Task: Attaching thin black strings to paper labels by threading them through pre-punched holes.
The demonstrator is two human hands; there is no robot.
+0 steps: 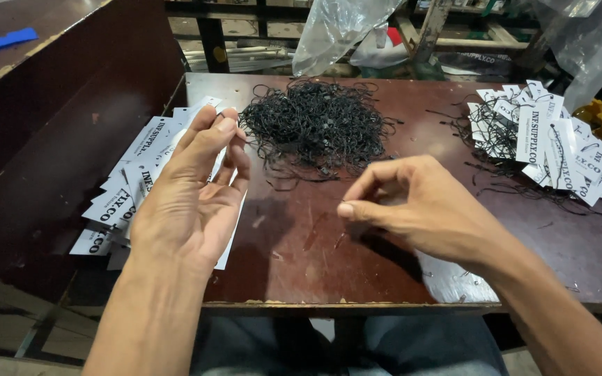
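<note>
The left hand [193,191] floats over a stack of white paper tags [116,198] on the left side of the dark brown surface [301,257]. Its palm faces up and its fingers [210,136] are loosely curled. Its grip is open and it holds nothing I can see.

The right hand [419,205] floats near the middle of the surface. Its thumb and first finger are pinched close together, so the grip is narrow. I cannot tell if a thin string is between them.

A big tangled pile of black strings [315,125] lies on the surface, just behind both hands. It is nearest to the fingertips of the left hand.

On the right side lies another heap of white tags with black strings on them [552,146]. Clear plastic bags [336,31] hang behind the surface.
</note>
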